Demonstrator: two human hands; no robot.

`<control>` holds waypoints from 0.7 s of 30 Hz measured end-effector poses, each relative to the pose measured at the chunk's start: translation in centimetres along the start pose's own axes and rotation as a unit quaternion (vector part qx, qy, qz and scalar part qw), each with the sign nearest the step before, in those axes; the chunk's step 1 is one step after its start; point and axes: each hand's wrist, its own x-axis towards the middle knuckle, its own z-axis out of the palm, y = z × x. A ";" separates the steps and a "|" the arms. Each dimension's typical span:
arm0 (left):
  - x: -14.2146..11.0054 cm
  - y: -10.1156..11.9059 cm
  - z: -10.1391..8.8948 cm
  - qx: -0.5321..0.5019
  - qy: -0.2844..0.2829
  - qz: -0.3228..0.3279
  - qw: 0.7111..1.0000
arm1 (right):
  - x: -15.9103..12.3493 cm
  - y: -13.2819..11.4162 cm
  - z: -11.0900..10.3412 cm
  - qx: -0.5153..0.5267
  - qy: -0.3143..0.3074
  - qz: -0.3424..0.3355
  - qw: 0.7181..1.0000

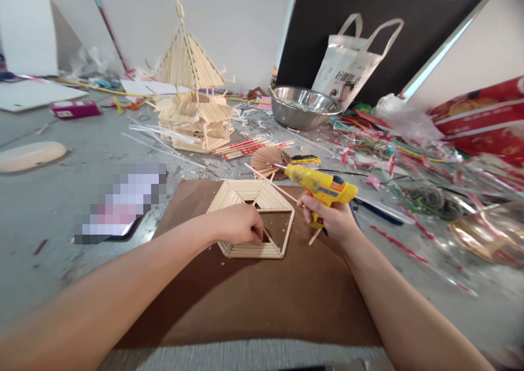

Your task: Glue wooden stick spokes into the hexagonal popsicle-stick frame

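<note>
"How many glue guns?"
"One yellow glue gun [319, 183], the right hand [334, 218] wrapped firmly round it."
"Stick frames?"
"One hexagonal frame [256, 251], flat on one brown mat [254, 305]. The left hand [241, 223] is over it; whether that grip pinches anything, I can't tell."
"Towers?"
"One stick tower [190, 68], behind."

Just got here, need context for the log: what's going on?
One person is working with both hands. The right hand holds a yellow glue gun. The left hand is down at a hexagonal stick panel, its grip unclear. The panel lies on a brown sheet and has open gaps.
</note>
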 end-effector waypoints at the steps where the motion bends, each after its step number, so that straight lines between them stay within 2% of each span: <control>1: 0.0 0.0 0.0 0.001 0.000 0.000 1.000 | 0.0 0.0 0.0 0.001 0.000 -0.001 1.000; 21: 0.0 0.0 0.2 0.012 -0.003 -0.017 1.000 | 0.1 0.2 -0.1 0.008 -0.002 -0.001 1.000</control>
